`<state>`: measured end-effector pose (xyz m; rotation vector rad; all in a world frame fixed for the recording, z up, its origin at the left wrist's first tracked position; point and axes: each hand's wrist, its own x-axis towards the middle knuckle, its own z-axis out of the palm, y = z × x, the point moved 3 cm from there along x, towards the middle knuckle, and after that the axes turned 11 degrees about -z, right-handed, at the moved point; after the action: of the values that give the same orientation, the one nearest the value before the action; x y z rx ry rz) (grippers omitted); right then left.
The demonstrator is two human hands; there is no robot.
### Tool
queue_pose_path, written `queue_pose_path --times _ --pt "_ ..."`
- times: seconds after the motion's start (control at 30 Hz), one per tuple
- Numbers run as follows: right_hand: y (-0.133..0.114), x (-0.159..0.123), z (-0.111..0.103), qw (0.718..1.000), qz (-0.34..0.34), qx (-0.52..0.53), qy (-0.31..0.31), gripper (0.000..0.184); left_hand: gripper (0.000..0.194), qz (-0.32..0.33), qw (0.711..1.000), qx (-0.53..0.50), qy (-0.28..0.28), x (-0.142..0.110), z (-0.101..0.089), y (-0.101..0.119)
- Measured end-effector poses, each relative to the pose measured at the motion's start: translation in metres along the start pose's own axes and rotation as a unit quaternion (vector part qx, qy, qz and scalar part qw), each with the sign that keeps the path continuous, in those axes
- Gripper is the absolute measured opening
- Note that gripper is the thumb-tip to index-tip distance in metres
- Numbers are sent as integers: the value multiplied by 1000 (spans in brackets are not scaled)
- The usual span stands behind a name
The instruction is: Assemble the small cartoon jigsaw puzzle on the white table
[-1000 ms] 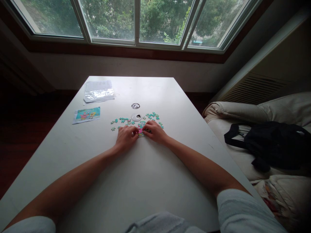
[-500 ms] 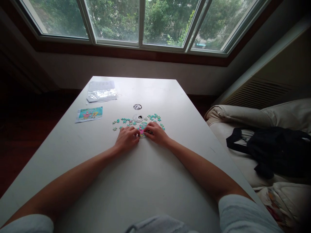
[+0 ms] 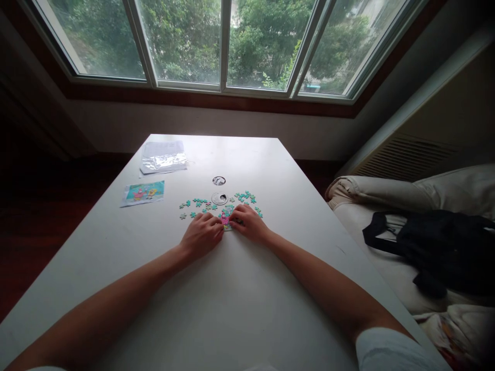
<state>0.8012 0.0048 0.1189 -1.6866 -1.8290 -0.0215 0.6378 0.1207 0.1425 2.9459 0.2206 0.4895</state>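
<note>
A small, partly assembled jigsaw puzzle (image 3: 225,218), pink and teal, lies on the white table between my two hands. My left hand (image 3: 203,233) rests at its left edge, fingers curled and pressed together against it. From the right, my right hand (image 3: 249,222) reaches over the puzzle with bent fingers gripping at its pieces; the fingertips cover part of it. Loose teal puzzle pieces (image 3: 200,201) are scattered beyond my left hand, and more loose pieces (image 3: 245,196) lie beyond my right hand.
On the white table (image 3: 232,299) are a picture sheet (image 3: 145,192), a clear plastic bag over papers (image 3: 163,157), and two round marks or discs (image 3: 220,198). A pale sofa (image 3: 359,190) with a dark cloth bag (image 3: 436,247) stands right of the table. Windows (image 3: 185,41) are ahead.
The view has tilted up slightly, so the table sits lower in the picture. Both hands stay at the puzzle, the left one's fingers drawn a little closer together.
</note>
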Motion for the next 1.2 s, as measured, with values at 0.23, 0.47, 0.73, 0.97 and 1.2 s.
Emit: queue_pose_path --times 0.23,0.47,0.73,0.97,1.2 --pt "1 -1 0 1000 2 -3 -2 6 18 16 999 29 -14 -4 -8 14" --pt "2 -2 1 1000 2 0 -1 7 21 15 999 23 -41 -2 -11 17" --pt "0 -1 -2 1000 3 3 -6 6 26 -16 996 -68 -48 3 -5 -2" --pt "-2 -2 -3 1000 8 2 -9 5 25 -142 986 -93 11 19 -7 -53" --pt "0 -2 -2 1000 8 7 -6 5 24 -147 985 -88 -28 31 -12 -82"
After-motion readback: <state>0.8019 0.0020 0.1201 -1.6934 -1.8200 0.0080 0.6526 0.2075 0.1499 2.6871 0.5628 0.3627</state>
